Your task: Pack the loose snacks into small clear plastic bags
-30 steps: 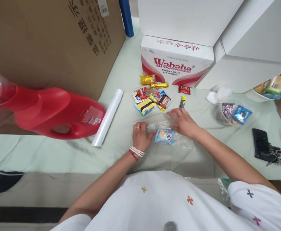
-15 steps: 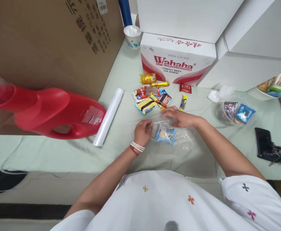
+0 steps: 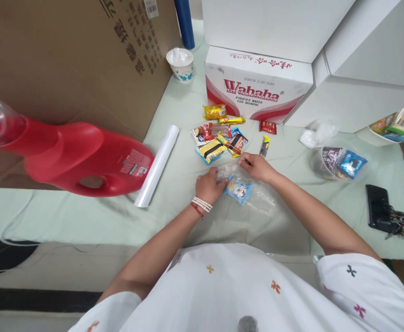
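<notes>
A clear plastic bag lies flat on the green cloth before me, with a light blue snack packet inside it or under its film; I cannot tell which. My left hand, wearing a white bead bracelet and a red string, is closed on the bag's left edge, its thumb beside the packet. At the far edge of the bag, my right hand pinches the film between thumb and fingers. Just beyond the hands is a pile of wrapped snacks. A small yellow-and-grey stick packet lies behind the right hand.
A Wahaba-style printed white carton stands behind the snacks. Left are a red jug, a white roll and a paper cup. A clear bowl of snacks, a black phone and keys are to the right.
My right hand has closed from spread fingers into a pinch on the bag's far edge. The left hand has shifted slightly right, and the blue packet has turned and tilted.
</notes>
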Demonstrator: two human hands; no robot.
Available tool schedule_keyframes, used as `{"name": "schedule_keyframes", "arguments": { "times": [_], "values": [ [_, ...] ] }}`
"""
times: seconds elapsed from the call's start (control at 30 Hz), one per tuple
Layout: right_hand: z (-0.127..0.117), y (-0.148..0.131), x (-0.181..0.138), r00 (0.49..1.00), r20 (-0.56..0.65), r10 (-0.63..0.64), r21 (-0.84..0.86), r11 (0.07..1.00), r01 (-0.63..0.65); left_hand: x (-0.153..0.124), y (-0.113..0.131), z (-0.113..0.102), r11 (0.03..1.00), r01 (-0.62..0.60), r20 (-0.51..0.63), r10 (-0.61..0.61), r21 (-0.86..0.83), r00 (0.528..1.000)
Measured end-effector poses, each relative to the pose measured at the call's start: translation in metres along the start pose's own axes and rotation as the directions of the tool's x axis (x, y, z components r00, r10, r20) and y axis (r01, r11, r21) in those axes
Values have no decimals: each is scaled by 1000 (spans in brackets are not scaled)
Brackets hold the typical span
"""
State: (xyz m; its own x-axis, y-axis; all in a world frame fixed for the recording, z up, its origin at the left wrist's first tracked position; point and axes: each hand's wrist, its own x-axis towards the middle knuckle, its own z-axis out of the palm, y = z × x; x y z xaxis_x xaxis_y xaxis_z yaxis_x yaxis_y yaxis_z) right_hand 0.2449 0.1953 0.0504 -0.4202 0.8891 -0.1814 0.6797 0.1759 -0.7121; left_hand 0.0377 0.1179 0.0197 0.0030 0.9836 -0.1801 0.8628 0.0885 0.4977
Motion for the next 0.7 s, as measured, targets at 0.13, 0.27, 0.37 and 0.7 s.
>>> {"name": "schedule_keyframes", "arguments": {
  "times": [0.13, 0.27, 0.37, 0.7],
  "values": [
    [11, -23, -37, 994, 0, -110, -70, 992, 109, 6, 2, -5, 997, 18, 45, -22, 77, 999],
    [30, -40, -78, 947, 228, -225, -438, 845, 306, 10, -7, -21, 993, 69, 42, -65, -94, 997],
    [40, -43, -92, 949, 257, -184, -572, 763, 302, 9, -7, -33, 881, 159, 172, -90, -446, 981],
    [46, -6, -117, 977, -109, -186, -91, 980, 176, -32, 42, 2, 947, -158, 90, 190, -281, 978]
  ]
}}
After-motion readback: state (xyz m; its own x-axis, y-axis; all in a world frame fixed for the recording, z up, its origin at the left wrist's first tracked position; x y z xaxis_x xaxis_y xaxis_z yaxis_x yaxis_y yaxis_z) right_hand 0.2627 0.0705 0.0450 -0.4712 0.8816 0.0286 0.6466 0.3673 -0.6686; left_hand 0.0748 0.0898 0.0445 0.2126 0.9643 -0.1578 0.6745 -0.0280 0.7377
